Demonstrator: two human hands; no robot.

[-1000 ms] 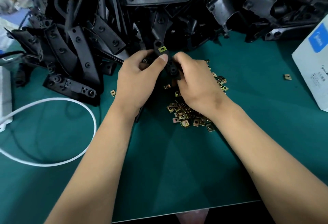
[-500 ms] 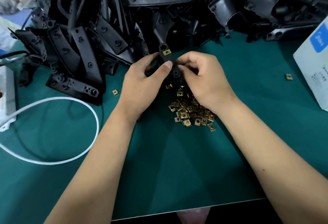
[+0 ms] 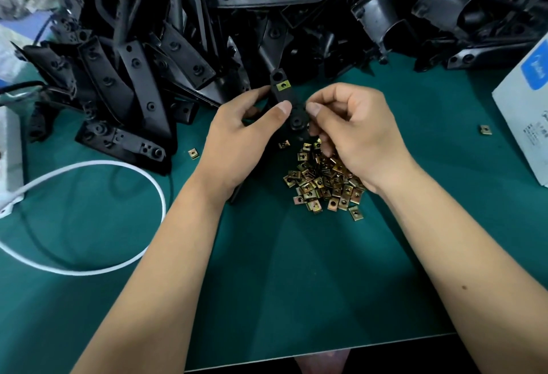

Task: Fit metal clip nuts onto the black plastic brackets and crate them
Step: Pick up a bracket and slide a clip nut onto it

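Gripping a black bracket point(image 3: 285, 98) between curled fingers and thumb, the left hand point(image 3: 240, 139) holds it above the green mat point(image 3: 267, 284), a clip nut point(image 3: 283, 85) already seated near its far end. The right hand point(image 3: 355, 133) pinches the bracket's right edge, fingers curled. Loose nuts point(image 3: 323, 184) lie heaped under that hand; a bracket pile point(image 3: 207, 32) rises behind.
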